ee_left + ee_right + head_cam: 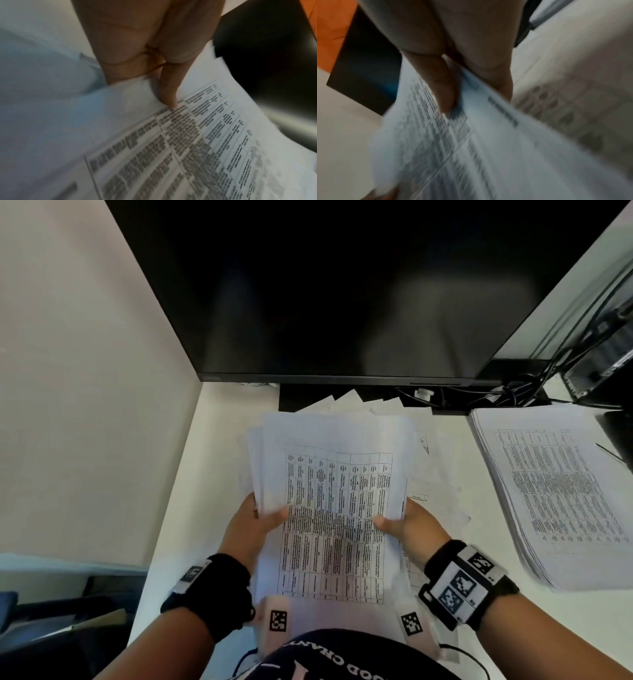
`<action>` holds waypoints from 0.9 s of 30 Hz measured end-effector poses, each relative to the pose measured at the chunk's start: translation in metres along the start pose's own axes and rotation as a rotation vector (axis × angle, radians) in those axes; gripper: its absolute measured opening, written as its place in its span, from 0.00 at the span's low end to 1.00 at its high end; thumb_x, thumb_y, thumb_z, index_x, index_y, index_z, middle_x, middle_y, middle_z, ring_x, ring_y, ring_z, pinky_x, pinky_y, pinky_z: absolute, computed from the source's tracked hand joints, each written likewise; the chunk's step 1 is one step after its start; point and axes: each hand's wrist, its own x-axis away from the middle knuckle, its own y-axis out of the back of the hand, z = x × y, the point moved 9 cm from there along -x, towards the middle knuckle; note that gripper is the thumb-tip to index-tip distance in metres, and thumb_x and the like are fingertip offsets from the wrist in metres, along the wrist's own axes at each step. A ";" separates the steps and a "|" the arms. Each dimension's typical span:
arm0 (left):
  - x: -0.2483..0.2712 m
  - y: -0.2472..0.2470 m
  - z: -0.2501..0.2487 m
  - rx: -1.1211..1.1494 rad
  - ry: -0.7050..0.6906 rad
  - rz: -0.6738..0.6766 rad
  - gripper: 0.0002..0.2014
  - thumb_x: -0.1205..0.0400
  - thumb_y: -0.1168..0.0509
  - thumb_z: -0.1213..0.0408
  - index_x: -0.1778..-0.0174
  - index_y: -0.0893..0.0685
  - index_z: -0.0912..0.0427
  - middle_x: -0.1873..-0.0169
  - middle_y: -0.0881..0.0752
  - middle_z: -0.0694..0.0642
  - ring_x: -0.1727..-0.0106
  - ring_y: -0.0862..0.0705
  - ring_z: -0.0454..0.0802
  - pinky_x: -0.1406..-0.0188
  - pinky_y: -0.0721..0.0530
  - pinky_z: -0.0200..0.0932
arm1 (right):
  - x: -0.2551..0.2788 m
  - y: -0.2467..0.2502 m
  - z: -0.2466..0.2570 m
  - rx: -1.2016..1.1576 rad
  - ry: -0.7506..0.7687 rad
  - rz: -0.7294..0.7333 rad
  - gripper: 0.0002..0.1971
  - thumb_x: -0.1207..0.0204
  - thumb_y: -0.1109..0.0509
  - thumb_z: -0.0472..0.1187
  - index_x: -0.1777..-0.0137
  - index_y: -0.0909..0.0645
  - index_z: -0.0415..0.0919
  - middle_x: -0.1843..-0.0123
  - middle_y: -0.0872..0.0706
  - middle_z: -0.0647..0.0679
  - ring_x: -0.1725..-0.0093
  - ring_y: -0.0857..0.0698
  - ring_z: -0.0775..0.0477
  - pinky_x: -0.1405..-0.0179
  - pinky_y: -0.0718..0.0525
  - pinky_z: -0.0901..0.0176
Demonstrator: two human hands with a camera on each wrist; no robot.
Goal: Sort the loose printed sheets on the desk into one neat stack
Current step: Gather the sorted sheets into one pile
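Observation:
A bundle of printed sheets (332, 508) with a dense table on top is held above the desk, its edges uneven at the upper left. My left hand (255, 518) grips its left edge, thumb on top and fingers hidden beneath. My right hand (404, 522) grips the right edge the same way. In the left wrist view the thumb (169, 93) presses on the bundle of sheets (188, 142). The right wrist view, blurred, shows the thumb (445, 93) on the bundle of sheets (471, 148). More loose sheets (435, 474) lie fanned on the desk under the bundle.
A thick stack of printed sheets (561, 491) lies at the right on the white desk (205, 440). A large dark monitor (325, 285) stands close behind, with cables (513, 392) at its right. A partition wall (85, 371) borders the left.

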 end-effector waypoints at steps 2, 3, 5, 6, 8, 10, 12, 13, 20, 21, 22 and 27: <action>0.002 0.006 0.006 0.009 0.023 0.056 0.19 0.24 0.28 0.69 0.37 0.18 0.61 0.47 0.10 0.55 0.45 0.12 0.52 0.37 0.18 0.53 | 0.000 0.003 0.000 0.114 -0.025 0.096 0.16 0.23 0.31 0.37 0.39 0.26 0.53 0.43 0.22 0.63 0.39 0.22 0.58 0.30 0.28 0.53; 0.004 0.008 0.010 0.044 0.040 0.076 0.17 0.26 0.28 0.72 0.40 0.16 0.64 0.48 0.09 0.58 0.47 0.11 0.55 0.44 0.14 0.50 | -0.004 0.007 -0.001 0.182 -0.016 0.133 0.18 0.24 0.31 0.34 0.40 0.24 0.55 0.40 0.18 0.60 0.38 0.20 0.56 0.29 0.27 0.49; 0.012 0.014 0.017 0.058 0.062 0.093 0.14 0.27 0.28 0.79 0.46 0.14 0.67 0.55 0.08 0.57 0.55 0.09 0.49 0.61 0.11 0.38 | -0.015 0.021 -0.004 0.310 0.018 0.121 0.19 0.27 0.32 0.29 0.46 0.21 0.55 0.44 0.13 0.53 0.42 0.16 0.51 0.35 0.21 0.49; 0.017 0.018 0.017 0.020 0.043 0.088 0.13 0.27 0.29 0.80 0.49 0.13 0.65 0.59 0.07 0.52 0.59 0.09 0.44 0.65 0.12 0.34 | -0.021 0.032 -0.008 0.332 0.026 0.070 0.18 0.27 0.34 0.26 0.51 0.20 0.54 0.50 0.12 0.52 0.47 0.15 0.52 0.40 0.19 0.53; 0.031 0.020 0.012 -0.106 0.034 0.065 0.11 0.25 0.31 0.80 0.51 0.14 0.62 0.65 0.09 0.46 0.56 0.11 0.47 0.63 0.15 0.29 | -0.030 0.052 -0.012 0.164 0.017 -0.058 0.23 0.28 0.39 0.18 0.57 0.18 0.50 0.55 0.13 0.50 0.51 0.15 0.49 0.43 0.18 0.56; 0.044 0.010 0.015 -0.308 0.047 0.129 0.11 0.19 0.38 0.78 0.41 0.20 0.74 0.50 0.12 0.59 0.37 0.19 0.62 0.53 0.22 0.25 | -0.037 0.062 -0.012 0.083 0.033 -0.176 0.23 0.28 0.39 0.16 0.54 0.16 0.46 0.52 0.12 0.49 0.46 0.15 0.45 0.41 0.19 0.58; 0.064 0.011 0.011 -0.715 0.199 0.233 0.19 0.13 0.53 0.74 0.33 0.46 0.86 0.22 0.32 0.66 0.20 0.37 0.58 0.35 0.36 0.29 | -0.047 0.060 -0.012 0.120 0.056 -0.203 0.19 0.26 0.36 0.22 0.49 0.16 0.48 0.49 0.12 0.50 0.44 0.15 0.47 0.38 0.20 0.60; 0.065 0.012 0.019 -0.903 0.337 0.274 0.20 0.12 0.58 0.72 0.34 0.53 0.86 0.18 0.42 0.64 0.18 0.42 0.54 0.31 0.40 0.32 | -0.053 0.051 -0.012 0.125 0.042 -0.174 0.16 0.25 0.33 0.28 0.48 0.16 0.51 0.49 0.12 0.51 0.45 0.14 0.49 0.37 0.20 0.59; 0.030 0.016 0.027 -0.035 -0.009 0.205 0.20 0.31 0.22 0.72 0.42 0.13 0.58 0.49 0.09 0.53 0.45 0.12 0.47 0.45 0.15 0.43 | -0.079 0.029 0.003 0.703 0.043 -0.285 0.06 0.20 0.34 0.38 0.47 0.23 0.49 0.41 0.17 0.46 0.35 0.20 0.46 0.42 0.26 0.65; 0.028 0.014 0.026 0.000 -0.011 0.203 0.23 0.34 0.20 0.71 0.43 0.13 0.59 0.49 0.08 0.53 0.45 0.11 0.48 0.46 0.15 0.45 | -0.086 0.016 -0.002 0.826 0.079 -0.076 0.08 0.19 0.37 0.37 0.45 0.23 0.51 0.39 0.17 0.43 0.29 0.24 0.44 0.36 0.29 0.62; 0.028 0.012 0.026 0.006 -0.020 0.210 0.25 0.37 0.18 0.66 0.43 0.13 0.59 0.48 0.09 0.54 0.45 0.11 0.50 0.44 0.15 0.47 | -0.087 0.015 -0.004 0.820 0.049 -0.013 0.11 0.18 0.38 0.38 0.39 0.21 0.49 0.35 0.19 0.42 0.26 0.27 0.43 0.30 0.32 0.58; 0.032 0.018 0.023 0.008 -0.022 0.179 0.20 0.35 0.19 0.67 0.47 0.10 0.59 0.50 0.08 0.53 0.47 0.10 0.48 0.44 0.18 0.46 | -0.089 0.045 0.022 0.947 0.024 -0.220 0.21 0.25 0.34 0.45 0.32 0.26 0.54 0.34 0.20 0.49 0.34 0.24 0.44 0.36 0.31 0.46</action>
